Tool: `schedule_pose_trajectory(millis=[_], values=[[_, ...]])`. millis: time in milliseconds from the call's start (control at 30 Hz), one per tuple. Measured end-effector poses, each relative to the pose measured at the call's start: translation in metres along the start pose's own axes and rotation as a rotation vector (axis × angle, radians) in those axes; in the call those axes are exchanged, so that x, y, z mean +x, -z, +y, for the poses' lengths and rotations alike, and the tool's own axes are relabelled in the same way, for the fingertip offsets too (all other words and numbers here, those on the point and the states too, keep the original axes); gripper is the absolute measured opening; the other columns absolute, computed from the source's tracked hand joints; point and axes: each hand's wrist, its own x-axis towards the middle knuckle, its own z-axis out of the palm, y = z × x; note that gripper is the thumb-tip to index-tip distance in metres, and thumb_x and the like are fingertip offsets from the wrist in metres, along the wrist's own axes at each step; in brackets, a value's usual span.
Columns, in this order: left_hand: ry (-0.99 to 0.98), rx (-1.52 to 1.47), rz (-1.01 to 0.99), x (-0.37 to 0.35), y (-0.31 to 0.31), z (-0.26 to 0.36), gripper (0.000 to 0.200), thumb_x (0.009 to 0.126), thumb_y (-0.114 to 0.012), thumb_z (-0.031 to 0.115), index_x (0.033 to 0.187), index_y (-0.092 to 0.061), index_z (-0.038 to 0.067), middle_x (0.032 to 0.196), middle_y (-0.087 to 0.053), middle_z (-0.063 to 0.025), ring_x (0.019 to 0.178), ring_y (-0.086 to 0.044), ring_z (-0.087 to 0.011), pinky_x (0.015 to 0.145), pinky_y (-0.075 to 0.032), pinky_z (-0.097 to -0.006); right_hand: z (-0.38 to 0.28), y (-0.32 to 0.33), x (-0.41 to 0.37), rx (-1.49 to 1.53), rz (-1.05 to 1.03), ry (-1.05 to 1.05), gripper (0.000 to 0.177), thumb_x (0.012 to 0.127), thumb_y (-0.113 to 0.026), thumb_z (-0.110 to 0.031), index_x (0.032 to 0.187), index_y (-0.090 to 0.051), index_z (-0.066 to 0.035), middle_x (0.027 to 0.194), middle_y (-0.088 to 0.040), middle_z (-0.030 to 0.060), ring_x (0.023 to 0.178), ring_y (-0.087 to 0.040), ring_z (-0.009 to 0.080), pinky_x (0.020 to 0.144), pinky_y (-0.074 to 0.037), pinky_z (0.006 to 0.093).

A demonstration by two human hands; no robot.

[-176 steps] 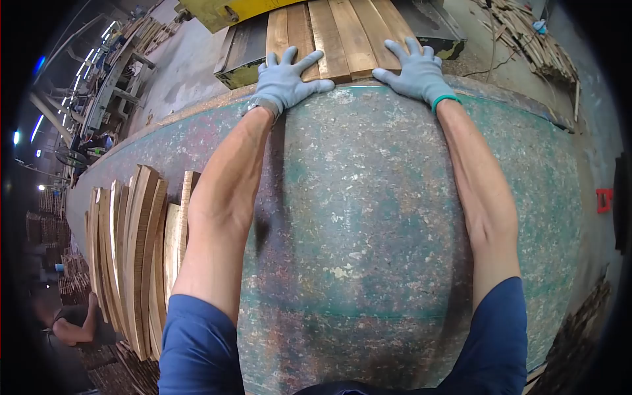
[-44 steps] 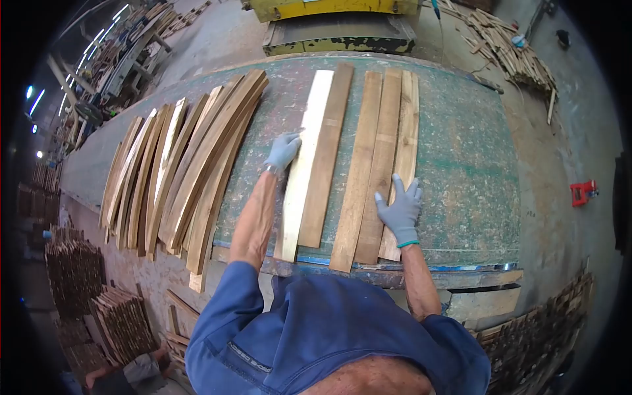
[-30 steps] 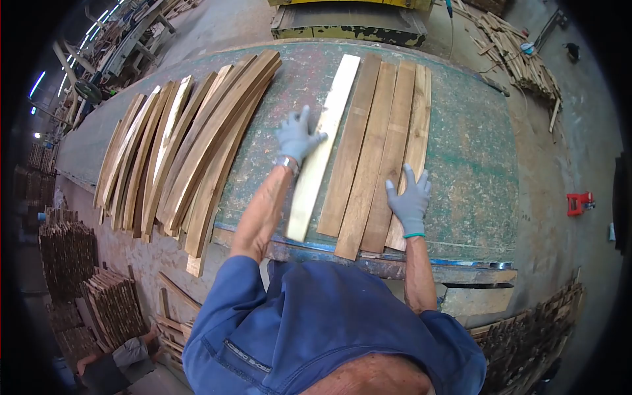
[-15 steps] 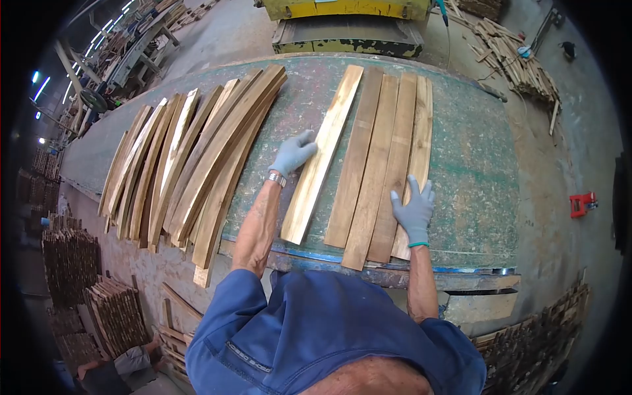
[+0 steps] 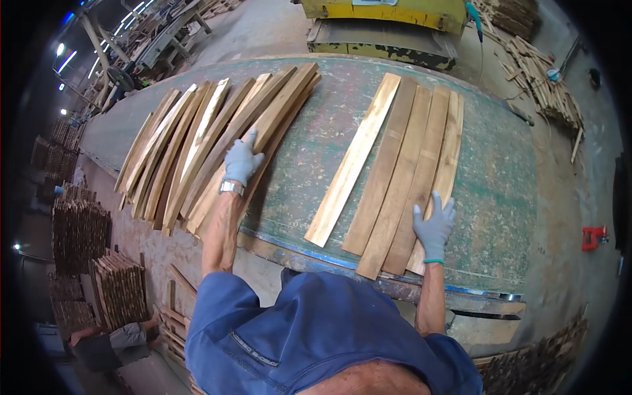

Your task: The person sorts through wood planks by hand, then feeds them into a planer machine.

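Note:
My left hand [image 5: 242, 163], in a grey glove with a metal watch at the wrist, lies over a brown wooden plank [image 5: 280, 105] on the near side of the left pile, thumb apart from the fingers. My right hand [image 5: 435, 227], gloved too, rests with spread fingers on the rightmost plank [image 5: 453, 131] of a row. That row holds several brown planks lying side by side. A pale plank [image 5: 352, 161] lies at the row's left end, with a narrow gap beside it.
A worn green table [image 5: 497, 191] carries all the planks. Beyond it stands a yellow machine [image 5: 388, 16]. Stacked wood [image 5: 118, 289] sits on the floor at lower left, loose strips [image 5: 543, 82] at upper right, and a red object [image 5: 594, 238] at far right.
My left hand has moved left, from the pale plank onto the left pile. My right hand stays on the rightmost plank, fingers spread. The whole view has shifted slightly.

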Motion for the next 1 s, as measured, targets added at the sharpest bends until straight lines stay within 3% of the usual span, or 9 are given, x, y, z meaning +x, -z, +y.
schedule_pose_trajectory(millis=[100, 167, 300, 433, 600, 700, 833, 933, 1000], values=[[-0.023, -0.251, 0.066, -0.015, 0.010, 0.055, 0.069, 0.089, -0.056, 0.062, 0.147, -0.043, 0.027, 0.111, -0.060, -0.0278, 0.095, -0.064, -0.0422, 0.084, -0.051, -0.0477, 0.000, 0.006, 0.002, -0.003, -0.019, -0.011, 0.070, 0.080, -0.069, -0.048, 0.139, -0.051, -0.017, 0.142, -0.037, 0.0358, 0.122, -0.043, 0.0519, 0.100, -0.041, 0.0555], [0.017, -0.378, -0.140, -0.017, 0.011, 0.098, 0.067, 0.091, -0.052, 0.061, 0.148, -0.042, 0.026, 0.120, -0.057, -0.0276, 0.099, -0.063, -0.0409, 0.085, -0.051, -0.0459, 0.001, 0.001, 0.002, 0.003, -0.008, -0.009, 0.071, 0.079, -0.069, -0.048, 0.140, -0.050, -0.017, 0.142, -0.036, 0.0355, 0.122, -0.043, 0.0517, 0.100, -0.041, 0.0554], [-0.003, -0.163, -0.037, -0.016, -0.059, 0.175, 0.067, 0.093, -0.046, 0.061, 0.150, -0.040, 0.025, 0.135, -0.046, -0.0229, 0.122, -0.047, -0.0389, 0.100, -0.040, -0.0478, 0.001, 0.005, -0.002, 0.018, -0.023, -0.019, 0.072, 0.079, -0.070, -0.050, 0.140, -0.050, -0.018, 0.142, -0.037, 0.0351, 0.123, -0.043, 0.0516, 0.100, -0.041, 0.0559], [0.040, -0.486, -0.178, -0.016, -0.070, 0.204, 0.061, 0.095, -0.042, 0.052, 0.149, -0.041, 0.025, 0.137, -0.046, -0.0191, 0.124, -0.045, -0.0380, 0.104, -0.035, -0.0531, -0.005, 0.001, 0.003, 0.040, -0.052, 0.017, 0.080, 0.075, -0.071, -0.055, 0.142, -0.048, -0.018, 0.139, -0.037, 0.0383, 0.125, -0.041, 0.0526, 0.105, -0.035, 0.0574], [0.121, -0.395, 0.041, -0.033, -0.078, 0.209, 0.051, 0.095, -0.046, 0.041, 0.143, -0.049, 0.025, 0.128, -0.050, -0.0191, 0.114, -0.050, -0.0372, 0.097, -0.040, -0.0491, -0.025, -0.008, 0.024, 0.031, -0.055, 0.082, 0.092, 0.069, -0.077, -0.056, 0.145, -0.043, -0.019, 0.138, -0.038, 0.0400, 0.125, -0.041, 0.0525, 0.106, -0.034, 0.0554], [0.173, -0.282, 0.052, -0.010, -0.080, 0.195, 0.051, 0.095, -0.047, 0.041, 0.143, -0.049, 0.024, 0.126, -0.051, -0.0190, 0.111, -0.051, -0.0371, 0.096, -0.041, -0.0467, -0.040, -0.023, 0.057, 0.106, -0.175, 0.128, 0.090, 0.073, -0.069, -0.063, 0.145, -0.045, -0.016, 0.143, -0.030, 0.0386, 0.134, -0.030, 0.0501, 0.111, -0.028, 0.0535], [0.148, -0.378, -0.040, 0.045, -0.073, 0.177, 0.056, 0.094, -0.050, 0.043, 0.145, -0.046, 0.021, 0.139, -0.045, -0.0262, 0.122, -0.049, -0.0430, 0.101, -0.041, -0.0471, -0.066, -0.034, 0.111, 0.034, -0.226, 0.161, 0.087, 0.076, -0.066, -0.064, 0.145, -0.045, -0.016, 0.146, -0.028, 0.0372, 0.133, -0.031, 0.0491, 0.110, -0.028, 0.0537], [0.036, -0.708, 0.022, 0.048, -0.067, 0.161, 0.066, 0.091, -0.057, 0.049, 0.148, -0.042, 0.020, 0.147, -0.037, -0.0291, 0.131, -0.042, -0.0476, 0.108, -0.038, -0.0482, -0.072, -0.013, 0.121, -0.054, -0.280, 0.159, 0.082, 0.080, -0.061, -0.064, 0.146, -0.045, -0.018, 0.153, -0.023, 0.0326, 0.134, -0.030, 0.0497, 0.110, -0.027, 0.0564], [-0.189, -0.669, 0.064, 0.008, -0.052, 0.141, 0.080, 0.084, -0.064, 0.055, 0.151, -0.038, 0.018, 0.154, -0.028, -0.0274, 0.140, -0.032, -0.0463, 0.113, -0.032, -0.0486, -0.060, -0.004, 0.089, -0.101, -0.080, 0.281, 0.086, 0.077, -0.062, -0.069, 0.147, -0.044, -0.021, 0.155, -0.020, 0.0303, 0.136, -0.026, 0.0517, 0.112, -0.022, 0.0597]])
